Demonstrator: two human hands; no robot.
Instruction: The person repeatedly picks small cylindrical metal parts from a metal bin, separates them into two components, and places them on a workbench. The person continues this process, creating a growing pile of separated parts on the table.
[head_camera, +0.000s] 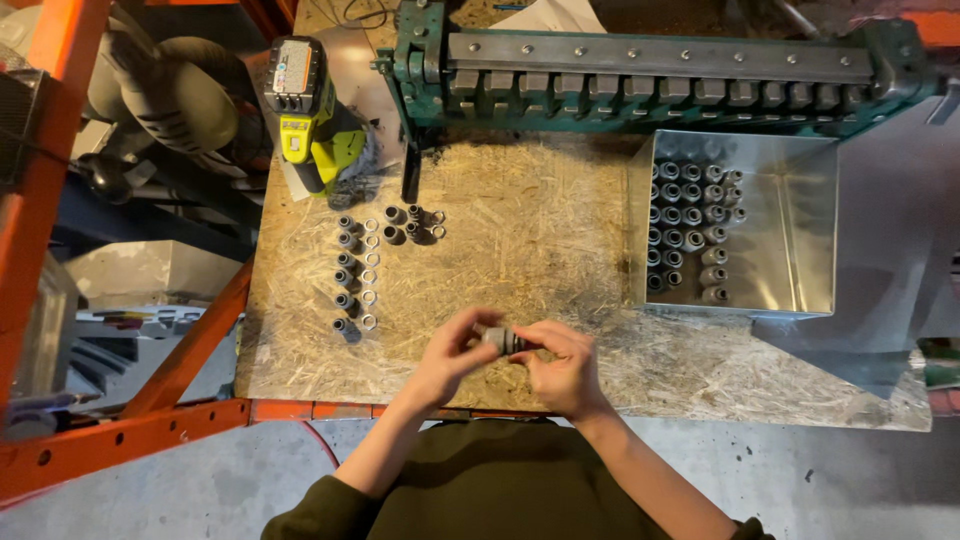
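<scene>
Both my left hand (452, 352) and right hand (560, 362) pinch one small grey fitting (499, 340) above the strand-board table (520, 240). Orange racking (60, 200) and grey concrete floor (200, 490) surround it.

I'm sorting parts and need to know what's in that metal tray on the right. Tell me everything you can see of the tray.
The tray is a shiny, open-topped box of bent sheet metal, squarish with upright walls, and looks like bare steel. It sits on the chipboard bench at the right, just in front of the green bending machine. Small dark grey cylindrical fittings stand upright in neat rows along its left side; the right part of the floor is bare. Neither hand touches it.
</scene>
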